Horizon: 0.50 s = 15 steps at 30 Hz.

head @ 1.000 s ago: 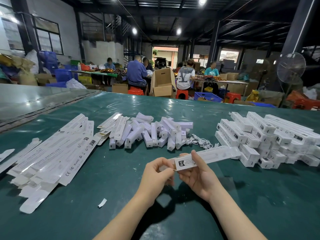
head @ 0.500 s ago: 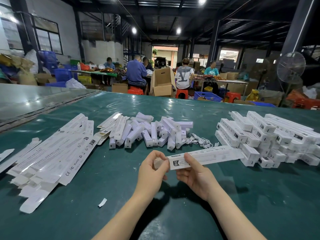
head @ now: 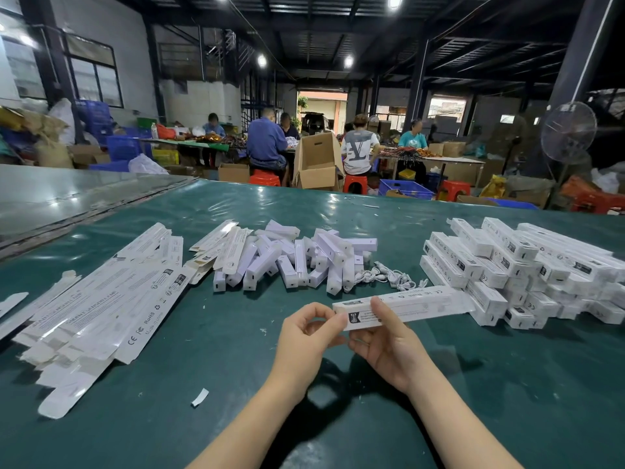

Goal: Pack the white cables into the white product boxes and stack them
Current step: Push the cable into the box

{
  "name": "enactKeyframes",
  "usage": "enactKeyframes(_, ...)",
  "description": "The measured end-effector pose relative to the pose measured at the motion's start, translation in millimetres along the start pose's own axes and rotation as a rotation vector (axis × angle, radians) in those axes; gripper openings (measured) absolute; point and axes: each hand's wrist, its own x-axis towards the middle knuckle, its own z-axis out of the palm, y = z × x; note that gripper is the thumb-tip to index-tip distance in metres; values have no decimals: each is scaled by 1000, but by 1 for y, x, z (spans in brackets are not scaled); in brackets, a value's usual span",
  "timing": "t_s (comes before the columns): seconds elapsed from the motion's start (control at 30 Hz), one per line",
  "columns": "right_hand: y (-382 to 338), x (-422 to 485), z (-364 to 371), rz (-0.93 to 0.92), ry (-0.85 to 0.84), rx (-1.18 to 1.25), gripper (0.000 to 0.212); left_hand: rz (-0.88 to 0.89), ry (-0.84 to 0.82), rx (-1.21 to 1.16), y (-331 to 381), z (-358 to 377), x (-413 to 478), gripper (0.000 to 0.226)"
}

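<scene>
White box (head: pixel 426 301) label partly behind fingers (head: pixel 384 314).

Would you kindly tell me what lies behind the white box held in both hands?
Behind the box lie white cables on the green table; its right end hides part of the stack of packed boxes.

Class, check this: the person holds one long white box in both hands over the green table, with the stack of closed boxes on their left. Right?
Not quite. The head view shows the stack of closed boxes on the person's right. The left hand and right hand do hold the long white box over the green table.
</scene>
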Motion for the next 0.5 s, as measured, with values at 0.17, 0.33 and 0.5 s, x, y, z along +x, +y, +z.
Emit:
enactKeyframes(0.17,-1,1,0,1,-8,50,74,11,29,49,-1,-4,2,17)
enactKeyframes(0.33,-2,1,-2,-10,-49,84,67,6,33,33,0,-4,3,14)
enactKeyframes(0.5,2,0,4,-32,88,-11,43,45,196,128,-1,-4,3,15)
